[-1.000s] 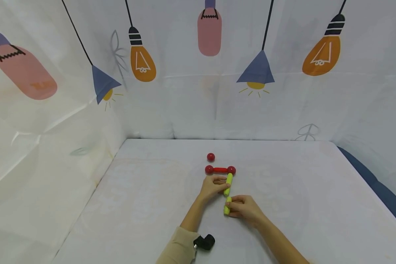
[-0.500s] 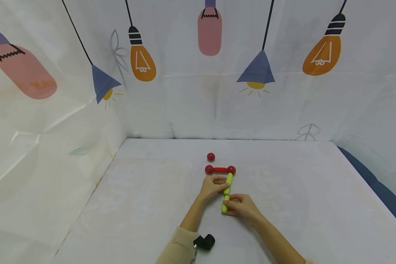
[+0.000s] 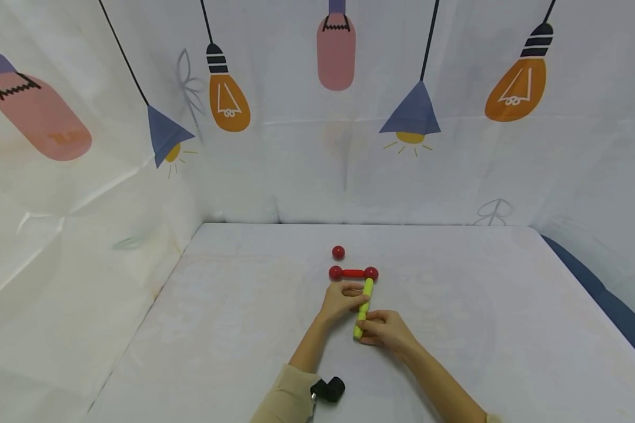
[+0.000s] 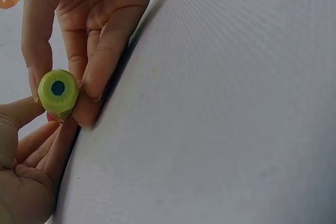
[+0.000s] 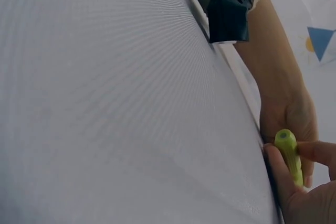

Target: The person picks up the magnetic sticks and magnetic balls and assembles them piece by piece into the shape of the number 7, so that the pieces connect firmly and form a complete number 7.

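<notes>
Two yellow-green sticks lie end to end in the head view. My left hand [image 3: 340,301] pinches the far stick [image 3: 368,288], whose far end meets a red ball [image 3: 371,272]. My right hand [image 3: 390,332] holds the near stick [image 3: 358,331] between thumb and fingers, its far end against the far stick. A red rod [image 3: 353,273] links that ball to a second red ball [image 3: 335,272]. From the left wrist, the near stick [image 4: 46,88] shows a faceted end with a round dark centre. In the right wrist view, the near stick [image 5: 289,153] hides most of the far one.
A loose red ball [image 3: 338,252] sits behind the red rod on the white table [image 3: 254,329]. A black wrist camera [image 3: 328,389] juts from the left sleeve. Behind the table hangs a white sheet [image 3: 296,153] printed with lamps.
My right hand has moved slightly forward with the near stick, closing the gap to the far stick. My left hand and the red pieces have stayed put.
</notes>
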The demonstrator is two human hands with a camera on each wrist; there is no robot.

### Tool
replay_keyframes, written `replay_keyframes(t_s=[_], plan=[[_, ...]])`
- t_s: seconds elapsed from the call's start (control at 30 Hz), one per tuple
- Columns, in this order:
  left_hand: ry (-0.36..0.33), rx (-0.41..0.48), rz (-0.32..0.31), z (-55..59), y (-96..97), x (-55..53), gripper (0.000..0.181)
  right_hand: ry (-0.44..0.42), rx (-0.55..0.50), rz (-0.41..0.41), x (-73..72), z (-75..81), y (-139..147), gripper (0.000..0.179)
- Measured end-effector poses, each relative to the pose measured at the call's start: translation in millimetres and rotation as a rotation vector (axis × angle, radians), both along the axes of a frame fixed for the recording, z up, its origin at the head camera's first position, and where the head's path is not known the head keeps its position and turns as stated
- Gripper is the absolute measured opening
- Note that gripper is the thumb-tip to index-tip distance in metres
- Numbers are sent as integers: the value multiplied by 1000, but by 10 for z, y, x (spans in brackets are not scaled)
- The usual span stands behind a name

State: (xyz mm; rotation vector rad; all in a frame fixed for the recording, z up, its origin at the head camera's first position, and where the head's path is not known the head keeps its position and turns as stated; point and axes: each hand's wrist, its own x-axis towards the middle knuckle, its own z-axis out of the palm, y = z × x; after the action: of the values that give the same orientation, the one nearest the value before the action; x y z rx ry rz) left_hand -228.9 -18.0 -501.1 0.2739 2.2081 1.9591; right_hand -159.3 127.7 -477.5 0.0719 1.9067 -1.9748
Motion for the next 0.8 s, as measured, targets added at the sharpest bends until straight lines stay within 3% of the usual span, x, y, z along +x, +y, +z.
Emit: replay_keyframes(t_s=[0.23,0.37,0.53,0.67,0.8], plan=[[-27,-22,11,3,4,10,30,-33,3,3,-33,-11,20,46],[-6,-36,14,7,9,27,29,-53,-2,21,-53,-1,33,45],[42,-34,26,183,6,136,27,-67,-8,26,-66,3,39,45],[69,-8,69,296,-29,205,26,-73,-4,20,-74,-3,40,46],[82,42,143,186,-112,100,23,-93,18,4,-85,-7,39,49]])
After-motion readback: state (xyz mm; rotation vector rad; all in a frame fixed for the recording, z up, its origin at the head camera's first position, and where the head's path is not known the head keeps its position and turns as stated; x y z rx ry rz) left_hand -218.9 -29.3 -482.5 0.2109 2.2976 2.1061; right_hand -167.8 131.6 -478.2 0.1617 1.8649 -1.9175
